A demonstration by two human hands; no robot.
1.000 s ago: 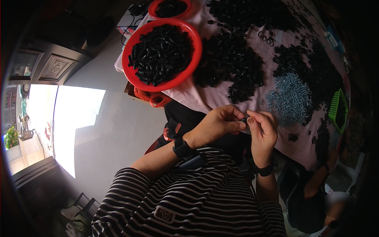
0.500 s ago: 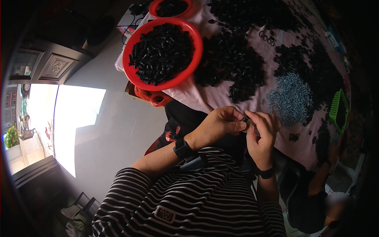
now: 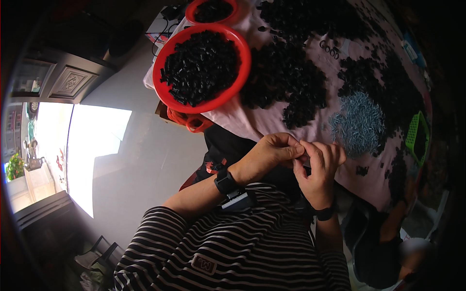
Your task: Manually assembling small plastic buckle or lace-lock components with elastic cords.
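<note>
My left hand (image 3: 276, 151) and my right hand (image 3: 318, 167) meet fingertip to fingertip just off the near edge of the cloth-covered table. Both are closed in a pinch. Half a second ago a small black part showed between them; the fingers now cover it almost wholly. Beyond my right hand lies a heap of bluish silver screws (image 3: 358, 125). Past my fingertips, black plastic parts (image 3: 286, 82) spread in a loose pile. More such parts fill a large red basin (image 3: 246, 68) at the table's left edge.
A second red basin (image 3: 188, 13) stands behind the first. A green basket (image 3: 413, 130) sits at the far right, with more black parts scattered beside it. Some black rings (image 3: 330, 50) lie on the pink cloth (image 3: 357, 182). Another person's arm (image 3: 392, 220) shows at lower right.
My fingers have closed further over the small black part, which has gone from sight. My right thumb and fingers have shifted slightly left. The view has moved a little.
</note>
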